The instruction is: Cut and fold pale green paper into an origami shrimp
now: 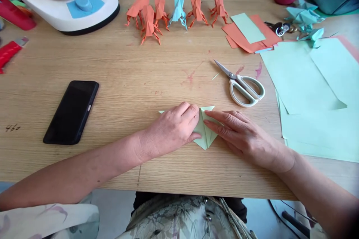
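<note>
Left hand (pixel 173 128), right hand (pixel 238 134) press folded paper (pixel 206 136); bare tabletop (pixel 134 82) surrounds it.

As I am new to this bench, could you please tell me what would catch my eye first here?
The left hand and right hand rest together on a folded pale-green paper at the near middle of the table. Beyond them stands a row of orange paper figures with one blue figure among them, and white-handled scissors lie to the right.
</note>
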